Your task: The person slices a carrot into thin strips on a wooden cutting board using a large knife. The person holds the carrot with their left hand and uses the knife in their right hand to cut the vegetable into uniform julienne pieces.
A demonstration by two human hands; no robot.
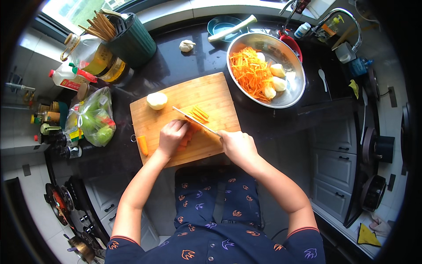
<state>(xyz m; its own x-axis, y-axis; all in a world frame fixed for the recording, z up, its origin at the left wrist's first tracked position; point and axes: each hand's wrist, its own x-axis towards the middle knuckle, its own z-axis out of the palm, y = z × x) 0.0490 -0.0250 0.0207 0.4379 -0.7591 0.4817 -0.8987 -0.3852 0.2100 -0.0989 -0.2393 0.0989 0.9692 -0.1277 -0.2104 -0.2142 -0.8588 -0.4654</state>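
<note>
Grips knife [196, 121] in right hand [238, 147], holds carrot slices [184, 141] under left hand [172, 137]. Has carrot shreds [247, 72] heaped in bowl [291, 59]; apparently leaves carrot chunk [142, 145] and peeled potato [157, 100] unshredded.

From my end I'm looking into a kitchen, by all appearances a home one. I see a glossy black countertop [281, 121] above grey panelled cabinet doors [336, 164], and a curved chrome faucet [360, 33] at the far right. A dark green upright utensil holder [133, 42] with brown wooden chopsticks [103, 27] stands near a large clear plastic bottle of yellow oil [97, 57]. I also make out a rectangular light-wood cutting board [206, 90] and a round black pan [373, 192].
</note>
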